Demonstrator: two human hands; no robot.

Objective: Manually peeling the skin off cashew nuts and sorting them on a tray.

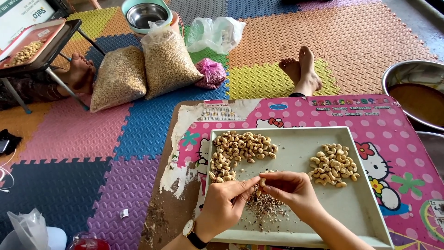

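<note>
Hands meet over the grey tray [360, 208]: left hand [225, 201] and right hand [289, 187] both pinch one cashew [262, 181] in closed fingers above the husk scraps [266, 208], between unpeeled pile [238, 153] and peeled pile [334, 164], keeping them sorted

Your one camera sits on your head, tilted steeply down and close over the tray [296, 139] at 6 o'clock, floor mats [277, 46] toward 12.

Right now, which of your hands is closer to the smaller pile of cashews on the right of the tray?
The right hand. It sits just left of that pile, while the left hand is farther left, beyond it.
</note>
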